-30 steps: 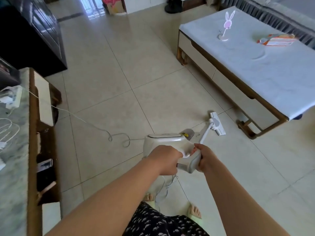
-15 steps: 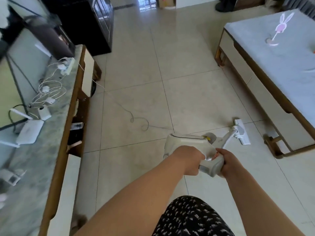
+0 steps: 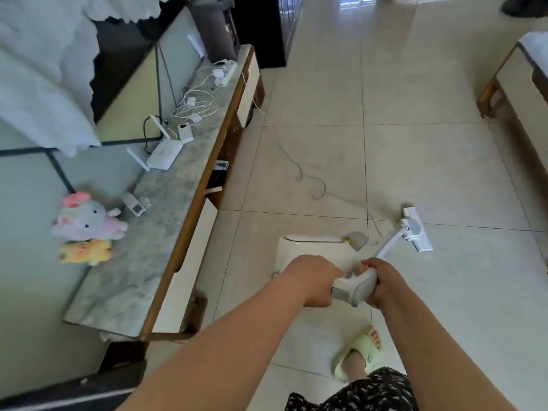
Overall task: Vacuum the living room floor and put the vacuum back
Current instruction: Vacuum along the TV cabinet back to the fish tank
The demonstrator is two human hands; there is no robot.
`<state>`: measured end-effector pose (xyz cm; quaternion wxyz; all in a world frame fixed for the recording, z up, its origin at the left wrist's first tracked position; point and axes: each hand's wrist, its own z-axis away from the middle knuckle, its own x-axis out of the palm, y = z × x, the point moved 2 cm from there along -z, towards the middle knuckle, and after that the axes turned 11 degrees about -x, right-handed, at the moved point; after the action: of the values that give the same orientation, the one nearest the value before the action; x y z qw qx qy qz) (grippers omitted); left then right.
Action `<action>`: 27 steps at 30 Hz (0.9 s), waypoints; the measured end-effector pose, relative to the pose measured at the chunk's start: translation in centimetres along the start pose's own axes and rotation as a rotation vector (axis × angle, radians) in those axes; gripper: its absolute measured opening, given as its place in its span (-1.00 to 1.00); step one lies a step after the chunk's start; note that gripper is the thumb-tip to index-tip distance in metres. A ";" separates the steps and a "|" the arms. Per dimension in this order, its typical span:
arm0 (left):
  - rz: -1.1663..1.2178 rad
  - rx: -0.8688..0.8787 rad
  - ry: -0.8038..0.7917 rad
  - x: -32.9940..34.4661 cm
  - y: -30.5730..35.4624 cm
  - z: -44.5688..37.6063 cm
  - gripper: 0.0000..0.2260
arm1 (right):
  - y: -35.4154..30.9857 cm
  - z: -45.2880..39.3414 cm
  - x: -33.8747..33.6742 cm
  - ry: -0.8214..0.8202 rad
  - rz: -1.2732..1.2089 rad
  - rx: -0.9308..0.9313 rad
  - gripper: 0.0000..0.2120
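A white stick vacuum (image 3: 311, 247) is held low over the beige tiled floor (image 3: 415, 173). My left hand (image 3: 311, 280) grips the near end of its grey handle (image 3: 354, 287), and my right hand (image 3: 385, 283) grips the handle from the right. Its white tube runs forward and right to the flat floor head (image 3: 415, 229), which lies on the tiles. The vacuum's thin power cord (image 3: 308, 179) loops across the floor toward the TV console.
A long marble-topped TV console (image 3: 166, 221) runs along the left, carrying a router (image 3: 163, 154), chargers, cables and plush toys (image 3: 86, 223). A coffee table's corner (image 3: 510, 93) stands at the right edge. My foot in a green slipper (image 3: 360, 354) is below the hands.
The view has swung left, bringing the console and plush toys in and pushing the coffee table to the right edge. Both hands keep their grip; the floor head now lies farther from the table.
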<state>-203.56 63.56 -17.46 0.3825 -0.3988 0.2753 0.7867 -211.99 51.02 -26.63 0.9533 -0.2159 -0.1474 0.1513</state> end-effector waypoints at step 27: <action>0.392 -0.506 0.262 6.9 -4.1 16.4 -0.79 | 8.9 6.3 10.4 -0.311 0.601 -0.016 -0.77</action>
<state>-209.69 80.60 -15.12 0.0746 -0.5183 0.1898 0.8305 -206.73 64.69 -23.02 0.8305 -0.2314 -0.2219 0.4555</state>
